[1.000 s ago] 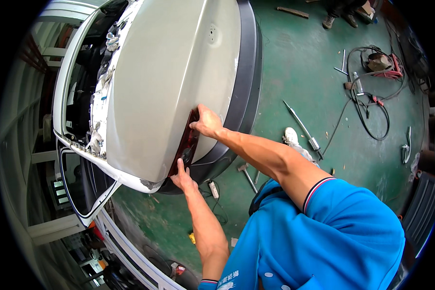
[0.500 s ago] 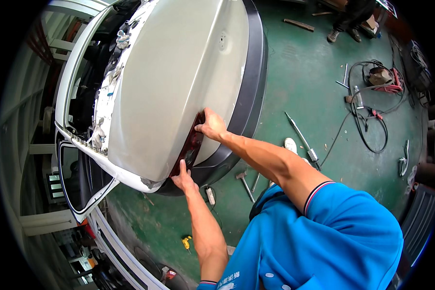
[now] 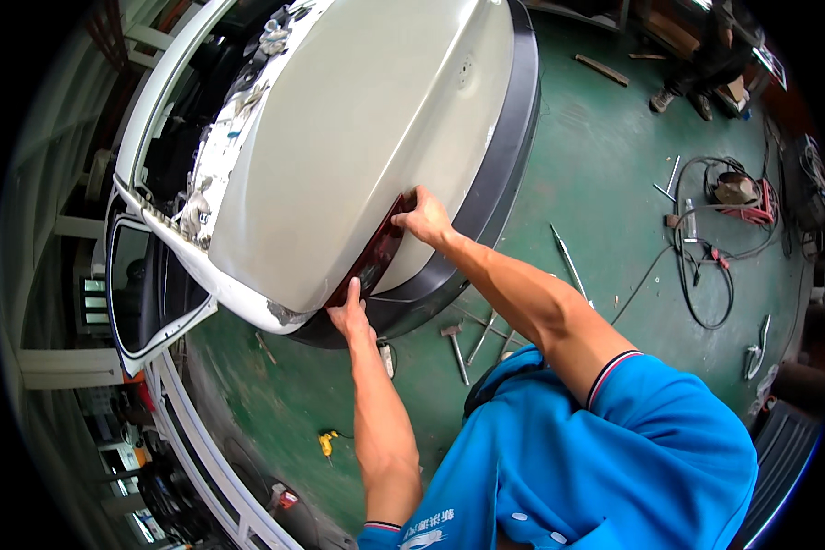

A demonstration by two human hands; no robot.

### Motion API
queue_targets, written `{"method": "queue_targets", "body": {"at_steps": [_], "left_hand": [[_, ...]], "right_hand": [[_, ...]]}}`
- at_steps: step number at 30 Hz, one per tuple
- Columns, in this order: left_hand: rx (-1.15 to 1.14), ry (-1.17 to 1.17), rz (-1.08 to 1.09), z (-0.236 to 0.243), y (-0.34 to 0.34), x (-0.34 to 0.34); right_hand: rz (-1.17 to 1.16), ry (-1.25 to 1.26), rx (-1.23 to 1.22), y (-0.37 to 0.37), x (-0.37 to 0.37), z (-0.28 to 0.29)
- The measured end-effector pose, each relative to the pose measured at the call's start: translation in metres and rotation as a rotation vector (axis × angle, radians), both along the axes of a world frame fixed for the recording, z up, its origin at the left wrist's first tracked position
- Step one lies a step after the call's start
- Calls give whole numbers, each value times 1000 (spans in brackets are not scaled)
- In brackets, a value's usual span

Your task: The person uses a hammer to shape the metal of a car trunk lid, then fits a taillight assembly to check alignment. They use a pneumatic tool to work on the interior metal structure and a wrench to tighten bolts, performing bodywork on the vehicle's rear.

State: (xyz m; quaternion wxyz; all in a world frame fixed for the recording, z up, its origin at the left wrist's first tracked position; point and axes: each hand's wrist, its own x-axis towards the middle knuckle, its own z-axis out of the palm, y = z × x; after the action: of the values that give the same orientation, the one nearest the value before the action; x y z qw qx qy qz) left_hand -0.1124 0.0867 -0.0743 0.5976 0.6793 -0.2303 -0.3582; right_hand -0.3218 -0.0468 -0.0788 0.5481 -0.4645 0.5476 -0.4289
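Observation:
A long dark-red tail lamp (image 3: 377, 249) lies against the beige rear body panel (image 3: 330, 110) of a car, just above its black bumper (image 3: 509, 137). My right hand (image 3: 423, 215) grips the lamp's upper end, thumb over its face. At the lamp's lower end my left hand (image 3: 351, 313) holds it, thumb on the front and fingers partly hidden. Beside the lower end, the white corner panel (image 3: 261, 312) has a grey rough patch.
A person (image 3: 706, 64) stands at the back right. On the green floor lie a coiled hose (image 3: 724, 312), a long metal tool (image 3: 566, 257), a hammer (image 3: 451, 344) and a yellow drill (image 3: 327, 442). An open car door (image 3: 142, 293) is at the left.
The view has shifted, so the car appears tilted and the floor items lie lower and further right. Both hands still hold the lamp against the panel.

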Motion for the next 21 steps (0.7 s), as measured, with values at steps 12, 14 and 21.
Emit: {"method": "queue_targets", "body": {"at_steps": [12, 14, 21], "left_hand": [[-87, -182, -10, -10, 0, 7], [-155, -140, 80, -2, 2, -3], [-136, -270, 162, -19, 1, 8]], "right_hand": [[-18, 180, -129, 7, 10, 10], [11, 169, -127, 10, 10, 12], [30, 203, -147, 8, 18, -2]]}}
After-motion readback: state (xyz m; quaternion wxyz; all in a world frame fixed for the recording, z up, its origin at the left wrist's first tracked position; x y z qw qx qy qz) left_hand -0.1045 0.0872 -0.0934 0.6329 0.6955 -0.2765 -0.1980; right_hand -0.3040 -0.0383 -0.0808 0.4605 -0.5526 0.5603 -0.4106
